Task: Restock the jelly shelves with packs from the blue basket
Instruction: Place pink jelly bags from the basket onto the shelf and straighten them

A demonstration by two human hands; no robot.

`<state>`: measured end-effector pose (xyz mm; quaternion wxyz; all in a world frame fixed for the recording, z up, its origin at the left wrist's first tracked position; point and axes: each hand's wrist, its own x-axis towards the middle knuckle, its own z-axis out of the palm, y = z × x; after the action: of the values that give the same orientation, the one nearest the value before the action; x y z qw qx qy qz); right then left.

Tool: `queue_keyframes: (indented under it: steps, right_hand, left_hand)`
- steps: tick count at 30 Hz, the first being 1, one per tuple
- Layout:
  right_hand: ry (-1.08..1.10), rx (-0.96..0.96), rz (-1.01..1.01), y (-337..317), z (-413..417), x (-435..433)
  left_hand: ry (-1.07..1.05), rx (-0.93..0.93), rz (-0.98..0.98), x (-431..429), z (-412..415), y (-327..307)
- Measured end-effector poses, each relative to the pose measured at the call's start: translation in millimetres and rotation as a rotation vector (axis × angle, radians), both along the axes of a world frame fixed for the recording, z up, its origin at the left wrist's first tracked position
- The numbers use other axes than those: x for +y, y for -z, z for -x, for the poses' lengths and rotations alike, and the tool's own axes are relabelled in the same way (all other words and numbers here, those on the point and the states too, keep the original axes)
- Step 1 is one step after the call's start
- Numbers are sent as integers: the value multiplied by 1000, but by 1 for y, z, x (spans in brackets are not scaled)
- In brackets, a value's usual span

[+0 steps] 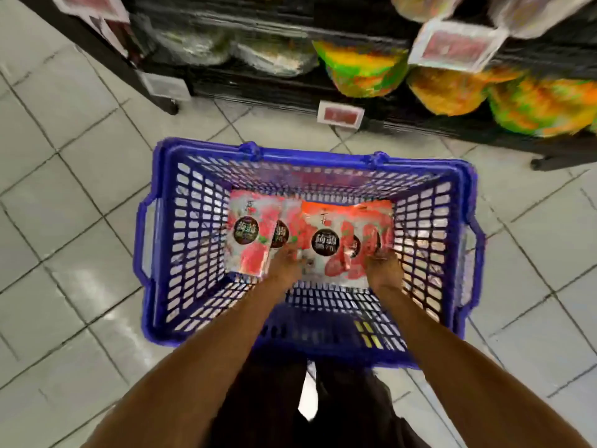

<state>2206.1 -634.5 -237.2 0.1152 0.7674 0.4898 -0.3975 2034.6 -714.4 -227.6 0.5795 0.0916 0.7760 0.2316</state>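
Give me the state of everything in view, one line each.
blue basket: upright on the tiled floor, partly filled.
red jelly packs: lying overlapped on the basket bottom.
left hand: inside the basket, at the packs; grip too blurred to tell.
right hand: same, at the packs' right edge.
shelves: stocked with bags, blurred.

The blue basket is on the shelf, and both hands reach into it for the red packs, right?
No. In the head view the blue basket sits on the tiled floor. Left hand and right hand do reach in for the red packs.
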Motion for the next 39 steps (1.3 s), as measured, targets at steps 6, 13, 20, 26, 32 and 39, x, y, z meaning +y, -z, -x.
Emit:
queue_keyframes:
  steps: [6,13,20,26,32,39]
  right_hand:
    - [49,-61,-29,45,12,-20]
    - [16,101,218,46,2,-13]
    - [446,620,225,-10,-16,-23]
    - [695,808,221,-124,-12,-18]
    - [727,953,176,-309,13,14]
    - [573,1170,54,-512,35,34]
  left_hand:
    - [145,246,139,14,-34,49]
    - [188,120,304,26,-29,63]
    - [-39,-111,46,5,-9,15]
    - [-227,-274,-106,9,19,-122]
    - [-256,-279,-153,19,60,-310]
    - [-211,-400,-320,38,100,-513]
